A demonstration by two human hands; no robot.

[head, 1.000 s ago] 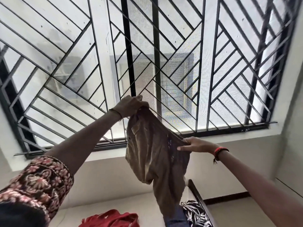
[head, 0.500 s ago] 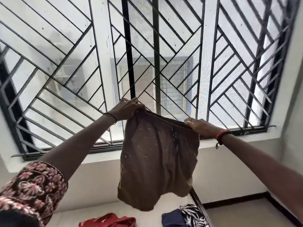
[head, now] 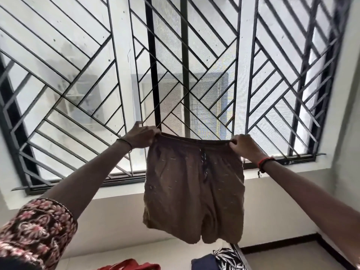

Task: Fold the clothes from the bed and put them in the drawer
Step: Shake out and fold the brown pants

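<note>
Head view: brown shorts [head: 193,188] are held up, waistband pinched at each end by left grip [head: 141,136] and right grip [head: 246,146].

I count two bare hands, the left hand [head: 140,136] and the right hand [head: 244,146], and one pair of brown drawstring cloth shorts [head: 193,191]. Three other garments: one red cloth garment [head: 132,266], one navy garment [head: 203,263], one black-and-white leaf-print garment [head: 227,258]. One black metal window grille [head: 185,90]. Two wristbands: one thin dark band [head: 124,142], one red thread band [head: 263,163].
</note>
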